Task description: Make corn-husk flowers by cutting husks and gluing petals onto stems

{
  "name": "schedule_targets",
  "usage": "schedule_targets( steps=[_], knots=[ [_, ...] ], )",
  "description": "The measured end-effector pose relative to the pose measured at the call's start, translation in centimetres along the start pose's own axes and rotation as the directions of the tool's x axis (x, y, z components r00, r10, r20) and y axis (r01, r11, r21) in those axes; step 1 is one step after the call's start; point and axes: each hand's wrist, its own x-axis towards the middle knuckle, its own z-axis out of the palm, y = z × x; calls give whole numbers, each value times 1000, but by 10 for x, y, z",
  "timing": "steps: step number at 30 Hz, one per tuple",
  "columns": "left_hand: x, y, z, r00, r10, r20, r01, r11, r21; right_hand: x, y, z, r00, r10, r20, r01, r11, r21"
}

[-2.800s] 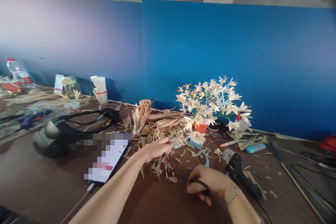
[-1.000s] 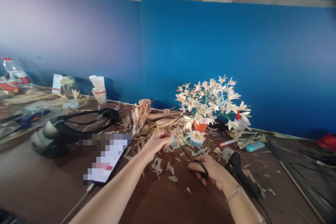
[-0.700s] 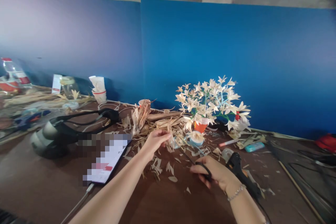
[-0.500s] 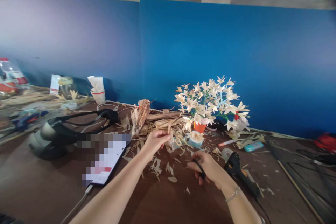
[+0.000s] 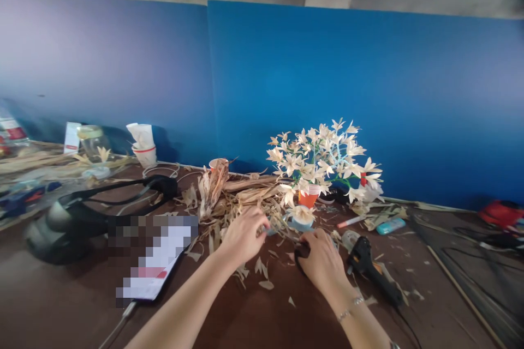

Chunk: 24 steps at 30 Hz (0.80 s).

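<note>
My left hand is closed, its fingertips pinched over the pile of dried husk; a strip of dried husk seems to be in the pinch, mostly hidden by the fingers. Facing it from the right, my right hand curls around black-handled scissors, of which a dark handle loop shows below the fingers. The blades are hard to make out between the two hands. Just behind them, a pale husk flower rests on a light-blue roll. Cut husk scraps lie on the brown table below.
Husk flowers stand in an orange paper cup at the back. A black glue gun lies right, near a marker and a turquoise packet. To the left are a phone on a cable and a black headset.
My left hand has turned palm-down and come lower and nearer to me. The right hand has rolled over with the scissors, its back now upward. The view has shifted slightly.
</note>
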Motion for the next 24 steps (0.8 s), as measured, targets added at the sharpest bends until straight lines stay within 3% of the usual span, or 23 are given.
schedule_targets(
  steps=[2, 6, 14, 16, 20, 24],
  knots=[
    [-3, 4, 2, 984, 135, 113, -135, 991, -6, 1, 0, 1, 1000, 15, 20, -15, 1000, 18],
    [-6, 5, 9, 964, 183, 193, -198, 978, 61, 3, 3, 2, 991, 68, 116, -84, 986, 143],
    [-3, 3, 14, 978, 187, 91, -192, 980, 46, 4, 7, 9, 983, 6, 181, -83, 901, 425],
    [-2, 3, 14, 982, 184, 40, -184, 983, 1, 4, 4, 9, 994, -20, 111, -33, 889, 457],
    [-3, 6, 14, 977, 212, 1, -211, 974, -82, 0, -7, 4, 978, -182, -100, 208, 829, 519],
    [-4, 9, 17, 970, 242, 19, -238, 962, -136, -4, -15, 4, 949, -267, -166, 314, 785, 533]
  ],
)
